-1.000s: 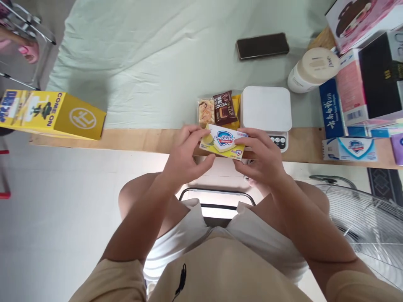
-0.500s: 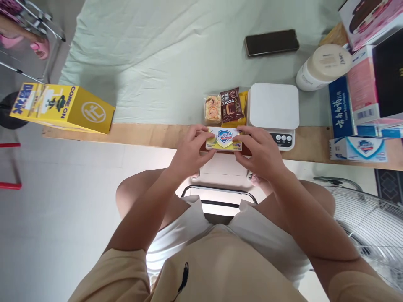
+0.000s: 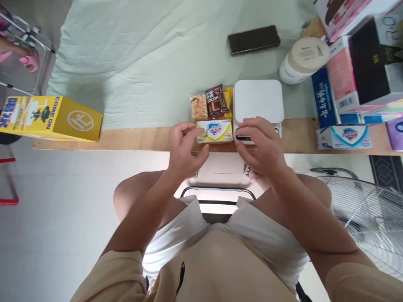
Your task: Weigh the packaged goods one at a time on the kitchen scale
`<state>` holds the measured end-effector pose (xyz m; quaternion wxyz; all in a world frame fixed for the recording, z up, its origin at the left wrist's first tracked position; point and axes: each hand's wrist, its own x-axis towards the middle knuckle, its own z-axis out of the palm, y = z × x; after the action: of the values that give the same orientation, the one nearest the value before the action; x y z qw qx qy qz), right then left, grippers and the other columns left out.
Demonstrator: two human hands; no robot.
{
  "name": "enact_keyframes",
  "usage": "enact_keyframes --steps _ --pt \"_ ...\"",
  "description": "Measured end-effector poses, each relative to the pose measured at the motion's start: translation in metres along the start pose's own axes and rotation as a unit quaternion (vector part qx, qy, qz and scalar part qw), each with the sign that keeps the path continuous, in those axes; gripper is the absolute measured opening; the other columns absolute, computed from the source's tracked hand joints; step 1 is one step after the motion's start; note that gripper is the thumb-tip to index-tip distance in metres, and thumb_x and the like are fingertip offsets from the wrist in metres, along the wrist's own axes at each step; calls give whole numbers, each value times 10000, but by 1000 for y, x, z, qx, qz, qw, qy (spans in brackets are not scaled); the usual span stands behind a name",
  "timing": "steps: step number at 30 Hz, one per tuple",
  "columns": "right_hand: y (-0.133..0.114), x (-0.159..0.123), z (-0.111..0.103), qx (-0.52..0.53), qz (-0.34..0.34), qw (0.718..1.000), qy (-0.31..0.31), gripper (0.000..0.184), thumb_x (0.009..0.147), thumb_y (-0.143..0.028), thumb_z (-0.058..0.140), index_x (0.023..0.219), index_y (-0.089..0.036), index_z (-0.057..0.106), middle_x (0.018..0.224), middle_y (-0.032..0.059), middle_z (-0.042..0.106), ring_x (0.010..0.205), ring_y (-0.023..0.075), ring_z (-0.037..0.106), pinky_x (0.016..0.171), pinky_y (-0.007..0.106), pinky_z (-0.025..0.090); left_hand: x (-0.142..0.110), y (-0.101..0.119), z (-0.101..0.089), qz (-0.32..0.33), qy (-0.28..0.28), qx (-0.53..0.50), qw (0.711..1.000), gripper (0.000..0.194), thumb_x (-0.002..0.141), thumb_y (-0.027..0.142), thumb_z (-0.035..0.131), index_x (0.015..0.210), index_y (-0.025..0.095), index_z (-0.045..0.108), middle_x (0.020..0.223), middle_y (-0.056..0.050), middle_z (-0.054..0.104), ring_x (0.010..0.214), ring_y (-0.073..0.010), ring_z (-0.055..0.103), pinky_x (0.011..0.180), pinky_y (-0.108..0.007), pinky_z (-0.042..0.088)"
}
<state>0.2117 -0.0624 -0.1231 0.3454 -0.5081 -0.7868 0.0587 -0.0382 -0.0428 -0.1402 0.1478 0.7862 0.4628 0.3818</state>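
Observation:
A yellow-and-white Safeguard soap box (image 3: 215, 131) lies flat on the wooden table edge, just in front of some wrapped snacks. My left hand (image 3: 188, 147) is at its left end, fingers apart and curved, holding nothing. My right hand (image 3: 260, 144) is off the box's right end with its fingers spread, in front of the white kitchen scale (image 3: 258, 100), partly hiding the scale's button panel. Behind the box sit a clear-wrapped biscuit (image 3: 199, 107), a brown cocoa snack packet (image 3: 216, 102) and a yellow packet (image 3: 228, 100) partly under it.
A black phone (image 3: 253, 40) lies behind the scale. To the right stand a lidded white jar (image 3: 302, 61), a blue box (image 3: 325, 97), a blue-and-white Safeguard box (image 3: 344, 137) and other stacked boxes. A yellow carton (image 3: 53, 117) is at left; a fan (image 3: 362, 222) stands below right.
The soap box, earlier held between both hands, now rests on the table edge by the snacks. Both hands have let go, and the right hand has moved away to the right.

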Motion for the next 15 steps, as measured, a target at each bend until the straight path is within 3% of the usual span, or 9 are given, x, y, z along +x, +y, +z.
enact_keyframes --steps 3,5,8,11,13,15 --pt "1 -4 -30 7 19 994 104 134 953 -274 586 1037 -267 690 1069 82 771 1055 267 739 999 507 598 -3 19 5 84 85 -8 993 340 900 269 691 1237 233 659 1201 -105 605 1128 -265 643 1002 -461 594" --pt "11 -12 -51 3 50 979 199 119 965 -270 569 997 -256 683 965 70 754 946 247 729 894 462 597 -3 43 19 112 98 -54 987 253 923 244 646 1175 238 645 1085 -80 627 1021 -240 651 919 -421 593" --pt "40 -28 -83 0 158 931 329 120 930 -288 556 905 -237 662 857 74 694 844 231 683 807 431 563 0 93 62 97 4 -152 984 179 965 255 585 1137 231 630 1031 -79 670 978 -235 661 885 -408 592" --pt "78 -48 -111 32 269 864 424 83 826 -278 541 847 -224 600 824 68 604 797 207 617 786 415 535 11 148 119 34 -118 -226 966 254 964 291 551 1185 194 632 1155 -126 692 1096 -267 682 965 -440 607" --pt "100 -60 -126 52 336 823 455 97 798 -271 527 871 -221 569 872 58 567 861 203 603 899 439 547 22 180 154 -41 -185 -249 950 391 959 330 542 1307 159 598 1354 -177 656 1285 -312 649 1100 -488 583" --pt "114 -70 -135 66 421 794 434 129 830 -293 543 936 -224 567 973 61 590 977 214 608 1057 479 525 33 205 182 -103 -240 -264 928 549 971 381 540 1462 137 500 1590 -218 519 1490 -347 537 1232 -524 511"
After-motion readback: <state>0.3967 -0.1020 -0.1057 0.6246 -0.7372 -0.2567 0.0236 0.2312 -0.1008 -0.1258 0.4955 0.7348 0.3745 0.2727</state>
